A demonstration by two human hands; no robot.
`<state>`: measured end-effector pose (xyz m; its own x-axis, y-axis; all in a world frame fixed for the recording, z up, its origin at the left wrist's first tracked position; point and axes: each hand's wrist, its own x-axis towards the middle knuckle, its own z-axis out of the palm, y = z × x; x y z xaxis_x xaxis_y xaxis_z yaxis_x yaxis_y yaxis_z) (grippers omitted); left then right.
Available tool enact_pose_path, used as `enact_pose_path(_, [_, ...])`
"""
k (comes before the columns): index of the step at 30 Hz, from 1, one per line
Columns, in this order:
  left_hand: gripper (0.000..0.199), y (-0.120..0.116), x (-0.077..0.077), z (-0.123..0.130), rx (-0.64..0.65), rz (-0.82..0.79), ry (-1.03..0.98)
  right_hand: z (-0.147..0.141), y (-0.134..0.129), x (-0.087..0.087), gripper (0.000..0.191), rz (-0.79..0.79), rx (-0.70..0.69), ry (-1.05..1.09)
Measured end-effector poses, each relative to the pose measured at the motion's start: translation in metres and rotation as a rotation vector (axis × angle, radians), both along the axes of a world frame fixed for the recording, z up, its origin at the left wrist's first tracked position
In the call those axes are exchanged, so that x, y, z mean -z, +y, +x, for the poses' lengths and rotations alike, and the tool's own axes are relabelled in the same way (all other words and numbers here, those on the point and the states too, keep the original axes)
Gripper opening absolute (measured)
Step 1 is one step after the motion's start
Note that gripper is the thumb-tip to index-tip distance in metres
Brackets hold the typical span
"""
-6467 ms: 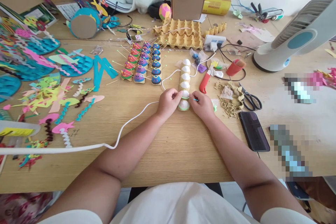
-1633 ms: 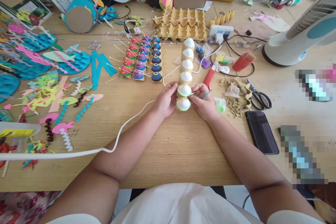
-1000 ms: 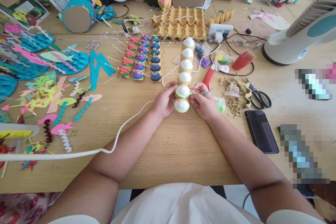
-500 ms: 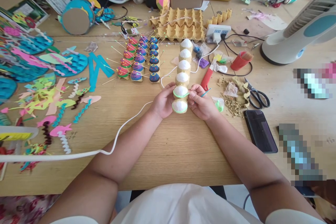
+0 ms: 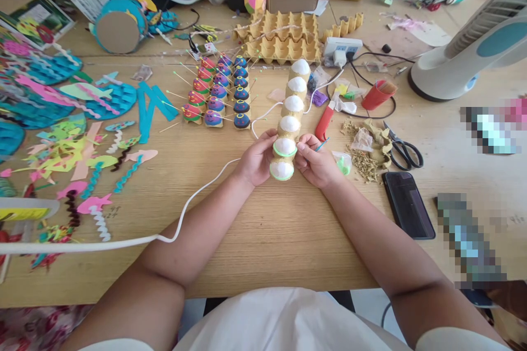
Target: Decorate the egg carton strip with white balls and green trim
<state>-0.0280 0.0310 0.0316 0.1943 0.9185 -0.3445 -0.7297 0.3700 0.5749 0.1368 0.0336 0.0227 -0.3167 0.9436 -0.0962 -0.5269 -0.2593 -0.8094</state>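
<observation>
A strip of egg-carton cups [image 5: 294, 105] points away from me, its domes covered in white. Green clay-like edging runs along the lower rims of the two nearest domes. My left hand [image 5: 258, 160] grips the strip's near end from the left, fingers partly hidden behind it. At the right side of the second dome, my right hand [image 5: 315, 162] is closed in a pinch with a thin blue tool [image 5: 322, 144] sticking out of it. Just right of that hand lies a clear bag of green clay [image 5: 342, 164].
Painted egg-carton strips [image 5: 216, 93] with pins stand behind on the left. Paper fish and scraps [image 5: 61, 148] cover the left side. Scissors [image 5: 405, 151], a phone [image 5: 409, 204], a red glue gun [image 5: 325, 122] and a fan [image 5: 461, 49] are right. A white cable [image 5: 185, 214] crosses my left arm.
The strip's far end has swung to the right. The green strand's end, which stretched toward my right hand, now lies closer around the second dome. Both hands stay almost in place.
</observation>
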Motion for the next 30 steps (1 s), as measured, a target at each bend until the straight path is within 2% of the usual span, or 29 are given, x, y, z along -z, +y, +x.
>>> enact_pose_path(9, [0.007, 0.0002, -0.0028, 0.0012, -0.022, -0.003, -0.016, 0.0010, -0.0010, -0.0044, 0.050, 0.017, 0.006, -0.013])
enact_pose_path(14, [0.007, 0.0006, -0.0012, 0.0014, -0.025, 0.003, -0.015, 0.0004, -0.0015, -0.0061, 0.055, 0.051, -0.038, -0.019])
enact_pose_path(22, [0.011, 0.0009, 0.0035, 0.0026, -0.022, 0.032, -0.011, 0.0009, -0.0003, -0.0056, 0.054, 0.058, -0.011, -0.022])
enact_pose_path(30, [0.010, 0.0010, 0.0019, 0.0044, -0.033, 0.051, -0.033, 0.0016, -0.0014, -0.0056, 0.054, 0.043, -0.017, -0.038])
